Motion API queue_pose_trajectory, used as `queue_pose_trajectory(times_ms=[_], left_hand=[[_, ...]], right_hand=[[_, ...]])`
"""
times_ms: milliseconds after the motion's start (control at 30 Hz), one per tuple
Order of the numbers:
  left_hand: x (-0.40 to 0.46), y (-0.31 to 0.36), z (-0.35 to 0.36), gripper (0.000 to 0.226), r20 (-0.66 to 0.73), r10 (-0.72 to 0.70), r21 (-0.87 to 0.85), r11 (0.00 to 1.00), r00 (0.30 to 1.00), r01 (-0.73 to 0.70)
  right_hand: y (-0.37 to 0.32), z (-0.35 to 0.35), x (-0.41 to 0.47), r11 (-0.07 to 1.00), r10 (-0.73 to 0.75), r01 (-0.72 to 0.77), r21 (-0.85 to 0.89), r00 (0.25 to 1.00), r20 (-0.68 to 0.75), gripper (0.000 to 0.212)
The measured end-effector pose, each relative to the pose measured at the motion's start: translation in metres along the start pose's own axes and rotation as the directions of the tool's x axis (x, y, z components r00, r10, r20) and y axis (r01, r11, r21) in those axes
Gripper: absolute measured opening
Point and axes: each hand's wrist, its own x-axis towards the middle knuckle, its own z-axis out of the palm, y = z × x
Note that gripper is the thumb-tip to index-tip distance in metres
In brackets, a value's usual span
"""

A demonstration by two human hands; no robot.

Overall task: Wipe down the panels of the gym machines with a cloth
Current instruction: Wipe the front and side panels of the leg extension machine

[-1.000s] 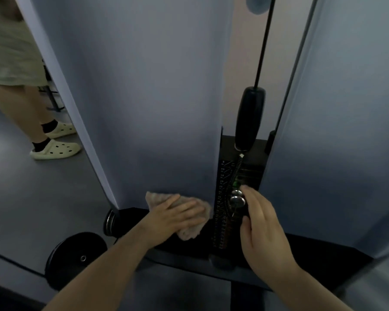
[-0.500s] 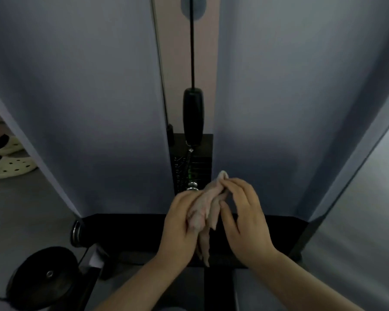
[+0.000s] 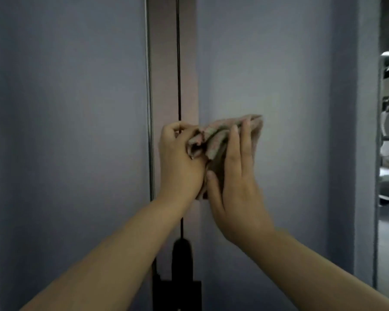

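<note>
A: What is each hand doing with the cloth [image 3: 213, 140]?

B: The left hand [image 3: 180, 162] is curling its fingers round one bunched end of it, pinching the folds near the thumb. The right hand [image 3: 238, 176] is lying nearly flat, fingers straight and close together, pressing the other end against the right panel [image 3: 290, 108].

A: So where is the cloth sitting?

B: It is bridging the two hands, just right of the narrow gap between the panels, with its upper edge poking out above the right fingertips [image 3: 247, 123].

A: How is it likely to handle?

B: It is looking soft, thin and light, crumpling into loose ridges, so it is probably going to slide or bunch unless a flat palm is spreading it. Taking hold under the whole palm, with the loose end tucked in, is seeming the safer way.

A: And the surfaces around it?

B: The left panel [image 3: 65, 131] and the right one are appearing smooth, stiff and upright, giving little grip. Between them a dark cable [image 3: 179, 63] is running down to a black fitting [image 3: 182, 254], beside a thin metal rod [image 3: 149, 86].

A: Any brand, label or writing?

B: None is showing legibly on the cloth or panels.
</note>
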Motion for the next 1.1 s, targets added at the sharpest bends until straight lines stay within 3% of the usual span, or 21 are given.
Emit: queue_pose_trajectory(times_ms=[167,267,333,433,500,600,767,867,900,967,1033,1100], left_hand=[[0.096,0.022,-0.01,0.02,-0.005,0.078,-0.094,0.993,0.997,-0.078],[0.112,0.025,-0.013,0.021,0.037,-0.169,-0.314,0.934,0.985,0.172],[0.113,0.021,-0.012,0.036,0.148,-0.351,-0.402,0.833,0.924,0.381],[0.106,0.014,-0.012,0.046,0.249,-0.479,-0.505,0.678,0.842,0.535],[0.1,0.007,-0.011,0.045,0.246,-0.493,-0.535,0.649,0.835,0.541],[0.093,0.001,-0.009,0.042,0.241,-0.496,-0.542,0.645,0.834,0.54],[0.087,-0.001,-0.009,0.046,0.243,-0.519,-0.473,0.674,0.82,0.567],[0.086,0.001,-0.006,0.047,0.27,-0.514,-0.453,0.679,0.814,0.578],[0.086,0.002,-0.006,0.047,0.283,-0.505,-0.455,0.678,0.815,0.578],[0.086,0.006,-0.004,0.047,0.304,-0.476,-0.453,0.69,0.825,0.565],[0.087,0.007,-0.002,0.044,0.324,-0.449,-0.432,0.713,0.833,0.553],[0.085,0.008,0.0,0.041,0.32,-0.44,-0.417,0.73,0.839,0.542]], right_hand=[[0.011,-0.028,0.128,0.904,0.009,0.019,-0.428,0.998,0.063,0.069],[0.021,-0.042,0.182,0.768,-0.002,0.085,-0.635,0.992,0.13,0.065],[0.02,-0.042,0.203,0.714,-0.03,0.134,-0.687,0.986,0.161,0.064],[0.016,-0.037,0.204,0.688,-0.041,0.171,-0.705,0.979,0.198,0.064],[0.016,-0.031,0.187,0.707,-0.062,0.22,-0.672,0.966,0.251,0.065],[0.021,-0.018,0.141,0.689,-0.22,0.393,-0.608,0.914,0.341,0.063],[0.042,-0.014,0.063,0.558,-0.355,0.667,-0.494,0.729,0.585,0.061],[0.057,-0.029,0.071,0.449,-0.434,0.781,-0.434,0.615,0.659,0.06],[0.061,-0.033,0.083,0.441,-0.426,0.765,-0.469,0.639,0.641,0.06],[0.059,-0.045,0.118,0.49,-0.343,0.611,-0.622,0.791,0.507,0.061],[0.053,-0.054,0.148,0.578,-0.177,0.342,-0.741,0.939,0.294,0.059],[0.051,-0.053,0.158,0.643,-0.029,0.113,-0.757,0.992,0.123,0.059]])
